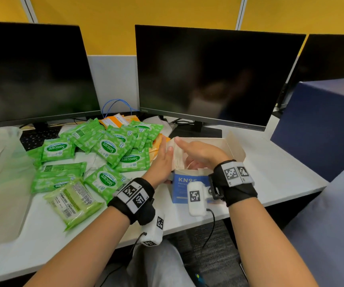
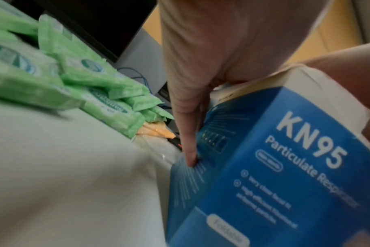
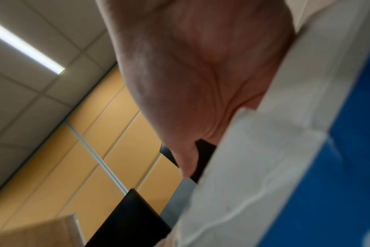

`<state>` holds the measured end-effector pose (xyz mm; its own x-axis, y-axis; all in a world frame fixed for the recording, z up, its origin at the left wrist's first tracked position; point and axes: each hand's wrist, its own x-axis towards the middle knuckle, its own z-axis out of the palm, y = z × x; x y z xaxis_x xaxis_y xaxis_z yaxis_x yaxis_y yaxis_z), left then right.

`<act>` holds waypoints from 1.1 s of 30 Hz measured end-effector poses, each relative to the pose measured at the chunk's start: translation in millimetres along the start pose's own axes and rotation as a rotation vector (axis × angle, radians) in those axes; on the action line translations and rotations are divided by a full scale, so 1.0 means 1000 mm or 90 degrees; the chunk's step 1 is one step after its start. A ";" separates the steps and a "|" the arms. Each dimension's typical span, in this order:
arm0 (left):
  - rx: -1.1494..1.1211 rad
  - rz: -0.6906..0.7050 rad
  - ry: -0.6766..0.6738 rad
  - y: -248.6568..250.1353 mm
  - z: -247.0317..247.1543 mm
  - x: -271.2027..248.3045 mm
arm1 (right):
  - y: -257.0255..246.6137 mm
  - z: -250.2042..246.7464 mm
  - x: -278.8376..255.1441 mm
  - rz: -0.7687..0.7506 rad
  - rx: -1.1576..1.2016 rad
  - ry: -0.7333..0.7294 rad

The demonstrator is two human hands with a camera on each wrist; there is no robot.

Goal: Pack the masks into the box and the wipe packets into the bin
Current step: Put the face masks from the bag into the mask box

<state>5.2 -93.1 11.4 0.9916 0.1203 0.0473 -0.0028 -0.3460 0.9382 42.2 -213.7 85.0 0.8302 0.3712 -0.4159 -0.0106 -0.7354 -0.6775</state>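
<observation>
Masks (image 1: pixel 179 157) stand packed on edge in the open blue KN95 box (image 1: pixel 180 188), which sits on the white desk (image 1: pixel 270 172) in front of the middle monitor (image 1: pixel 214 77), its white lid flap (image 1: pixel 236 151) tipped back to the right. The left hand (image 1: pixel 161 162) lies flat against the box's left side with straight fingers; the left wrist view shows one finger (image 2: pixel 188 133) running down the printed blue side panel, thumb over the top edge. The right hand (image 1: pixel 198 151) stretches over the opening, palm down and fingers extended leftward across the tops of the masks, gripping nothing that can be seen; the right wrist view gives only the palm (image 3: pixel 201 75) beside the box's white inner edge. Left of the box, green Sanicare wipe packets (image 1: pixel 104 148) lie heaped on the desk, a paler green packet (image 1: pixel 73 201) nearest the desk's front edge, with orange packets (image 1: pixel 115 120) partly buried at the back of the heap. A translucent plastic bag (image 1: pixel 3 162) lies at the far left, before another dark monitor (image 1: pixel 34 73). Whether that bag serves as the bin cannot be told.
</observation>
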 end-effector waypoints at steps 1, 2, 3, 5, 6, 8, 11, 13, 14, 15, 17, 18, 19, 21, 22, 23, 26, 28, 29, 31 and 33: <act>-0.036 -0.038 0.012 0.001 0.001 0.000 | -0.001 0.002 -0.001 -0.009 -0.053 0.020; -0.085 -0.088 0.025 0.002 0.002 0.000 | 0.000 0.004 -0.001 -0.021 -0.103 0.039; -0.151 -0.137 0.037 0.003 0.000 0.002 | 0.000 0.006 -0.002 -0.028 -0.131 0.053; -0.215 -0.197 0.087 -0.004 -0.008 0.011 | 0.001 0.007 -0.003 -0.029 -0.140 0.066; -0.174 -0.201 0.118 -0.010 -0.014 0.018 | 0.001 0.006 -0.004 -0.027 -0.147 0.071; 0.049 -0.172 0.141 -0.031 -0.026 0.033 | 0.001 0.004 -0.007 -0.017 -0.162 0.079; 0.359 -0.173 0.024 -0.052 -0.031 0.047 | -0.001 0.005 -0.006 -0.005 -0.179 0.076; 0.498 -0.142 -0.032 -0.058 -0.026 0.051 | -0.001 0.007 -0.003 0.000 -0.189 0.074; 0.547 -0.118 -0.048 -0.060 -0.023 0.052 | 0.000 0.008 -0.001 -0.001 -0.195 0.077; 0.596 -0.096 -0.065 -0.063 -0.018 0.053 | 0.001 0.008 0.000 -0.001 -0.198 0.081; 0.669 -0.061 -0.097 -0.063 -0.008 0.057 | 0.002 0.008 0.002 0.002 -0.199 0.087; 0.681 -0.048 -0.102 -0.061 -0.004 0.060 | 0.003 0.008 0.003 0.002 -0.198 0.091; 0.690 -0.038 -0.101 -0.058 -0.002 0.062 | 0.004 0.007 0.003 0.002 -0.198 0.094; 0.700 -0.025 -0.095 -0.053 -0.001 0.066 | 0.005 0.007 0.003 -0.007 -0.199 0.103; 0.692 -0.024 -0.086 -0.051 -0.001 0.067 | 0.005 0.007 0.003 -0.020 -0.201 0.112; 0.674 -0.035 -0.074 -0.049 0.000 0.068 | 0.005 0.007 0.002 -0.033 -0.202 0.123; 0.585 -0.032 -0.027 -0.047 0.000 0.066 | 0.009 0.005 0.004 -0.039 -0.173 0.142; 0.555 -0.032 -0.015 -0.048 -0.003 0.066 | 0.014 0.000 0.002 -0.049 -0.152 0.131; 0.547 -0.033 -0.016 -0.049 -0.005 0.066 | 0.017 -0.004 0.001 -0.060 -0.130 0.135; 0.558 -0.032 -0.027 -0.052 -0.007 0.066 | 0.025 -0.009 -0.004 -0.079 -0.020 0.139; 0.611 -0.046 -0.041 -0.054 -0.005 0.063 | 0.030 -0.010 -0.008 -0.107 0.042 0.146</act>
<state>67.6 -61.9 -34.1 0.9904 0.1301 -0.0459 0.1375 -0.9567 0.2566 40.7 -244.6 74.3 0.9275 0.3414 -0.1522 0.1073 -0.6332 -0.7665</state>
